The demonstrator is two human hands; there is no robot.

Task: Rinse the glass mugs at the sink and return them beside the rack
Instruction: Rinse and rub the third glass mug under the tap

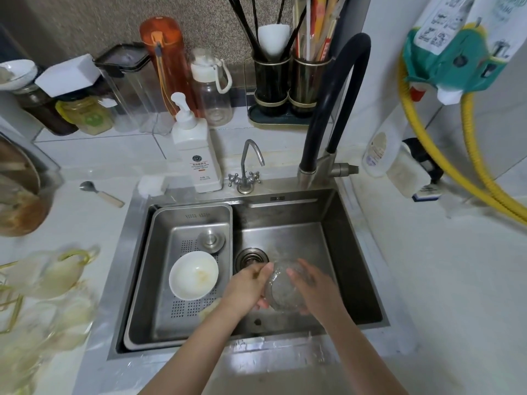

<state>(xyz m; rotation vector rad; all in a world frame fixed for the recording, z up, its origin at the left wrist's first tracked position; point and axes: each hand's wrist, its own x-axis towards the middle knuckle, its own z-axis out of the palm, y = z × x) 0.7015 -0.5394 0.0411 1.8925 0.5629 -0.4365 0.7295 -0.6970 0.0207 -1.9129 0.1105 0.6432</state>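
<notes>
Low inside the steel sink [336,252], beside the drain [251,259], both my hands hold a clear glass mug [281,292] tipped on its side. My left hand [245,286] grips it from the left, thumb over the rim. My right hand [310,283] wraps its right side, fingers across the glass. Several more glass mugs [54,275] with pale handles hang blurred on a gold wire rack [11,306] at the left counter edge. The black faucet [342,95] arches above the sink; I cannot tell whether water is flowing.
A perforated steel drain tray [159,323] fills the sink's left half, holding a white bowl [194,275] and a plug. A soap pump bottle [196,149], small tap [246,169], spoon [99,192], bottles and utensil holders [288,81] line the back counter. A yellow hose [456,166] hangs right.
</notes>
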